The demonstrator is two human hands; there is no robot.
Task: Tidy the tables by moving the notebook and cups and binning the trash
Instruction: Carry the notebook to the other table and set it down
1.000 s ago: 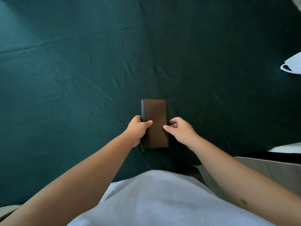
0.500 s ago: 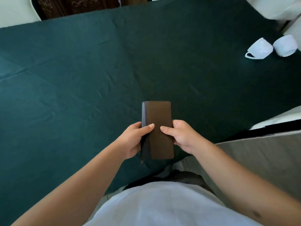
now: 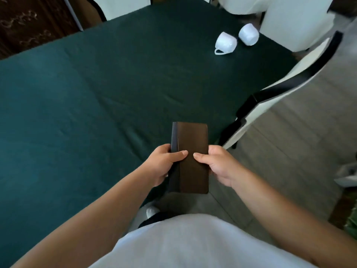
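A dining room: green-clothed table (image 3: 96, 93), white chairs (image 3: 289, 78), teacups (image 3: 226, 42), wood-plank floor (image 3: 299, 136).

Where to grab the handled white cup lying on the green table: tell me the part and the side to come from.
Take the handled cup by its loop handle, coming from the near side. It lies tipped over, with the handle pointing toward the person and resting on the green tablecloth, so that loop is free. The second cup lies close on its right, which likely crowds a grip round the body from there.

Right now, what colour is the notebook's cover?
Brown, with a darker spine strip on the notebook; the head view shows it.
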